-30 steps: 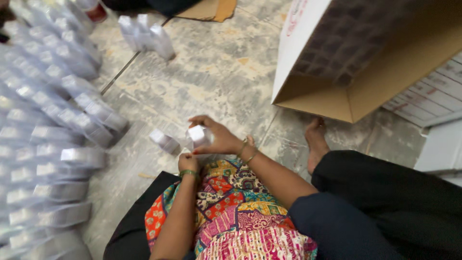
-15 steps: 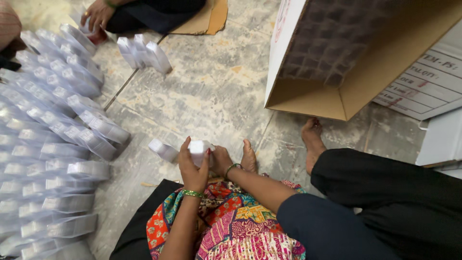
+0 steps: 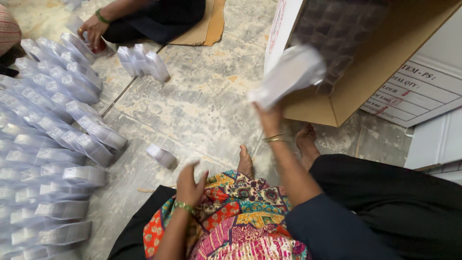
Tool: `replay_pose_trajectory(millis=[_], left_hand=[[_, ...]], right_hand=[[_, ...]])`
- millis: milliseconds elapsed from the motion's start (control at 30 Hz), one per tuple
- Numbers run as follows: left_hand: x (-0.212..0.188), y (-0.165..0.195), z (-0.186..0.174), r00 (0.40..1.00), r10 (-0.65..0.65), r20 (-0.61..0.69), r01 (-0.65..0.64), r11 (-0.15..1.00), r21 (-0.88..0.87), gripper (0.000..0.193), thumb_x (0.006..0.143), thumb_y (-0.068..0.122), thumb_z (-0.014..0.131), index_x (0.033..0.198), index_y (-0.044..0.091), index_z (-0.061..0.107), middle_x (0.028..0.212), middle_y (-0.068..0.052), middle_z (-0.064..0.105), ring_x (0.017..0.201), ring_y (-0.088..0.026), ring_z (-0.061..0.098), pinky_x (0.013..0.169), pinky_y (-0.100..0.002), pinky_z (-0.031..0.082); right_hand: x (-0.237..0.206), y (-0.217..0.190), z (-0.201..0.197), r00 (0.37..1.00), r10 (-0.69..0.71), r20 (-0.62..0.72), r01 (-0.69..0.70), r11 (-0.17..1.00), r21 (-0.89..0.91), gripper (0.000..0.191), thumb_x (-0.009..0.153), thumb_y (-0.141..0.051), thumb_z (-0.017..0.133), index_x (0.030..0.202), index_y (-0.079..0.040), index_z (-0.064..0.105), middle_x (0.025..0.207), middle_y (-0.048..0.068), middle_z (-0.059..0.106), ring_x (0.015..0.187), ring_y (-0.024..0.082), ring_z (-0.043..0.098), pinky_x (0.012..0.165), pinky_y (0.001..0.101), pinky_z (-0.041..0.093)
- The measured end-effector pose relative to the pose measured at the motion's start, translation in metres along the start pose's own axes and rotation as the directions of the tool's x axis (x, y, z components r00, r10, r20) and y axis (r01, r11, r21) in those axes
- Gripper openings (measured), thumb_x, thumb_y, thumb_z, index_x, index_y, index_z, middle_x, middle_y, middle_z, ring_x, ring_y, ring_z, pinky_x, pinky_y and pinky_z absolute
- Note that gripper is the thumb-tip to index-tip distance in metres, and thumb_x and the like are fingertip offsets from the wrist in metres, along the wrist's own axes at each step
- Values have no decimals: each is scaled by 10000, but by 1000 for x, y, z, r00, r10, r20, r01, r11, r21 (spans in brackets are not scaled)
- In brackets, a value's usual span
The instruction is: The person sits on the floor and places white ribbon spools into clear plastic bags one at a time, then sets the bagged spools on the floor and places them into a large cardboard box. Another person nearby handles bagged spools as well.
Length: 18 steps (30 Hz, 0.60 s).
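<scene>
The left hand [image 3: 191, 182] hovers empty over the patterned lap, fingers loosely spread. Just beyond lies one small clear box [image 3: 161, 155] on the stone floor [image 3: 202, 101]. The right hand [image 3: 271, 117] is raised, gripping a blurred clear plastic pack [image 3: 288, 74] before the open carton [image 3: 375, 62].

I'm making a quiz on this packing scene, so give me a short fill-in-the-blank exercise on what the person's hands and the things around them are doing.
1. The right hand lifts a blurred clear packet toward the open ____ box.
2. The left hand is ____, holding nothing.
3. One small clear box lies alone on the ____.

Missing words: cardboard; open; floor
</scene>
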<state>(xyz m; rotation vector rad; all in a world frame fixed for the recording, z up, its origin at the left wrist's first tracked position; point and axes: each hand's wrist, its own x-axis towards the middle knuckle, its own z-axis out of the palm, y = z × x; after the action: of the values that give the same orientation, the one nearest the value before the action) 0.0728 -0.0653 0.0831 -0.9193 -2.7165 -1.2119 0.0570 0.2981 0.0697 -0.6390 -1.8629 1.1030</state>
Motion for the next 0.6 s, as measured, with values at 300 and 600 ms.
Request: replay_pose_trajectory(millis=[300,600], left_hand=[[-32,-45,38,898,-162,409,110,983,148,369,842,327,714,1138,118,651,1120,-144,671,1050,-375,639,895,-470,521],[-29,-61,49,833,-234,502,169,970,173,367,852,350,717,1139,130,652,1130,-144,664,1068,-364,640,922,-456,520]], right_hand=[[82,-42,-80,982,188,-10,-181,956,229,807,745,-107,916,1393,49,461,1343,183,635,1201,258,639,1032,337,515],[136,-12,-134,927,249,-282,-275,960,-59,720,721,-220,946,1293,-29,551,1277,126,689,1153,257,668,1001,348,511]])
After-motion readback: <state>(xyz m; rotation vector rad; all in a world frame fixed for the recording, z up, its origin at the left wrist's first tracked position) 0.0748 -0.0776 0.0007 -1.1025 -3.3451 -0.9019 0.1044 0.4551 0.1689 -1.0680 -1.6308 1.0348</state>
